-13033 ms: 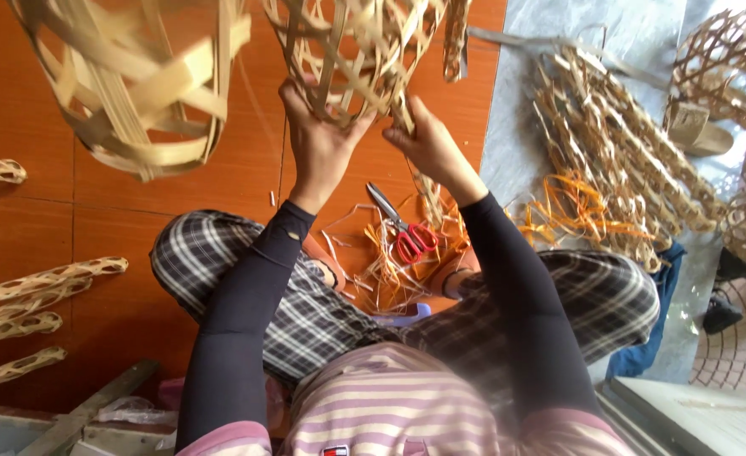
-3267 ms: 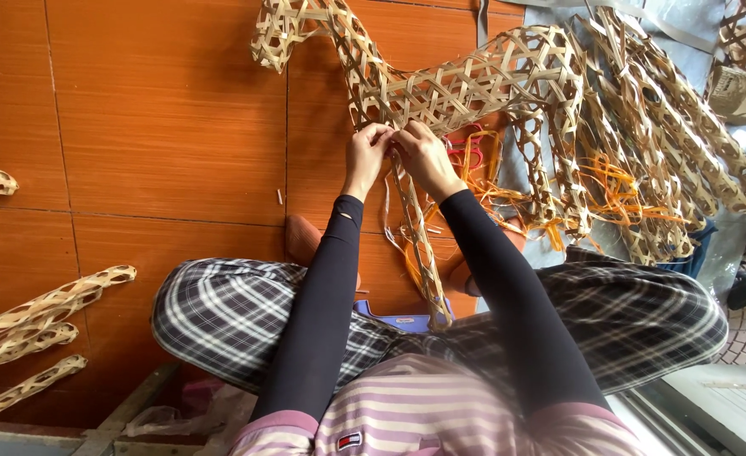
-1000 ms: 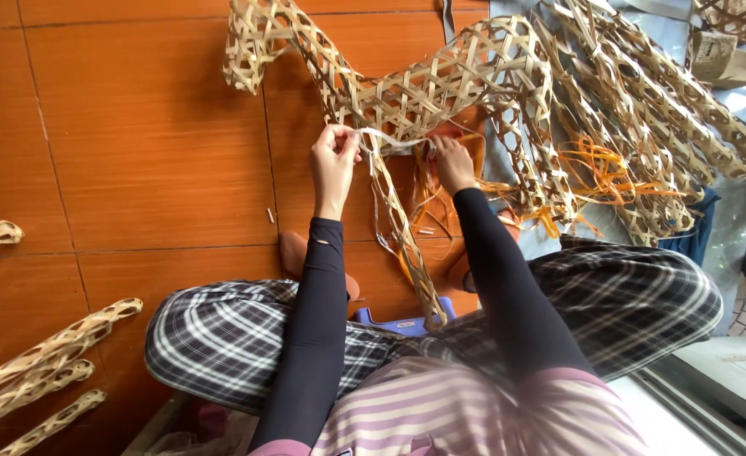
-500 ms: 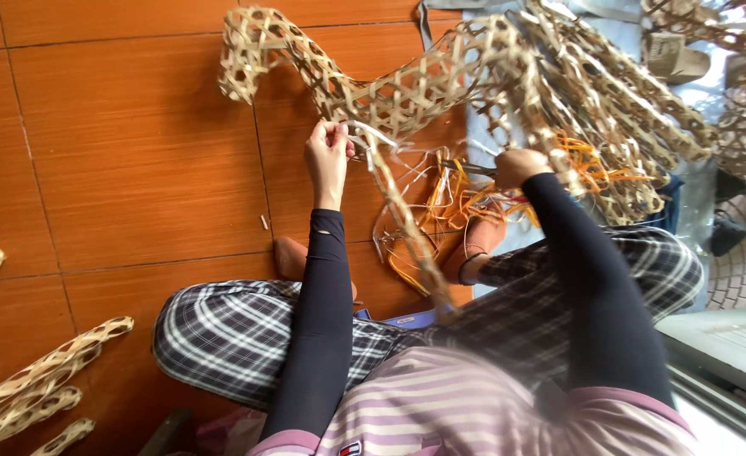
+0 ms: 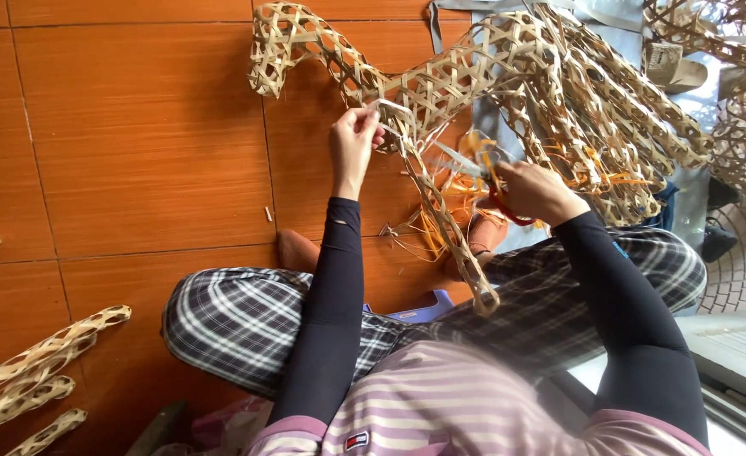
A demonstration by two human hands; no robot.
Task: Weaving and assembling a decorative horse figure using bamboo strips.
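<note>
Left hand (image 5: 352, 143) pinches a bamboo strip (image 5: 394, 110) (woven frame (image 5: 474, 67)); right hand (image 5: 533, 190) grips scissors (image 5: 483, 169)

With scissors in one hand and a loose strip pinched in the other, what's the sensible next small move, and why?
Probably bring the scissors in the right hand to the pale strip and snip it. The left hand holds it out from the woven bamboo frame, blades pointing that way.
</note>
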